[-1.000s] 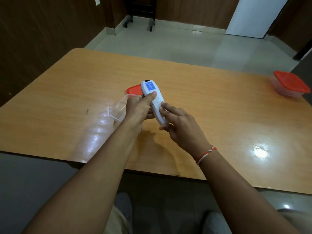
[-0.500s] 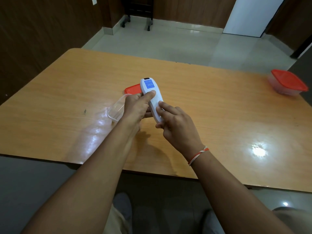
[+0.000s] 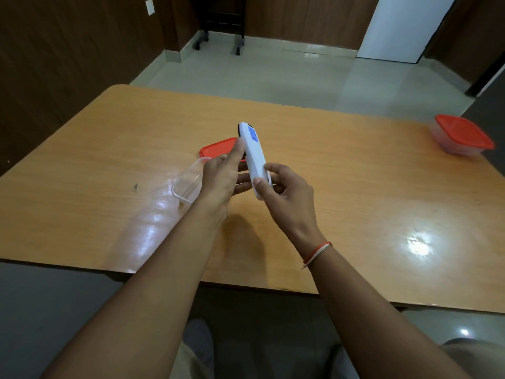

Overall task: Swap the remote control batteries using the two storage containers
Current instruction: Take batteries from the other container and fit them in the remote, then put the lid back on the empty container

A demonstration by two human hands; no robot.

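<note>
Fingers [image 3: 261, 183] of the right hand [image 3: 287, 195] pinch the slim white plastic remote control [image 3: 254, 157].
Left hand [image 3: 222, 176] steadies it, fingers outstretched; light, stiff, smooth-looking, best gripped by its edges.

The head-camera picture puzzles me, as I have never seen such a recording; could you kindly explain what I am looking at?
There is no machine here: a person wears a camera on the head, looking forward and down, so you see their own two bare arms reaching out. The picture comes from that single viewpoint.

Both hands hold a white remote control above a wooden table. The right hand pinches its near end between thumb and fingers; the left hand supports it from the side, fingers extended along it.

On the table, behind the left hand, lies an open clear container, with its red lid lying beside it. A second container, closed with a red lid, sits at the far right edge. No batteries are visible.
</note>
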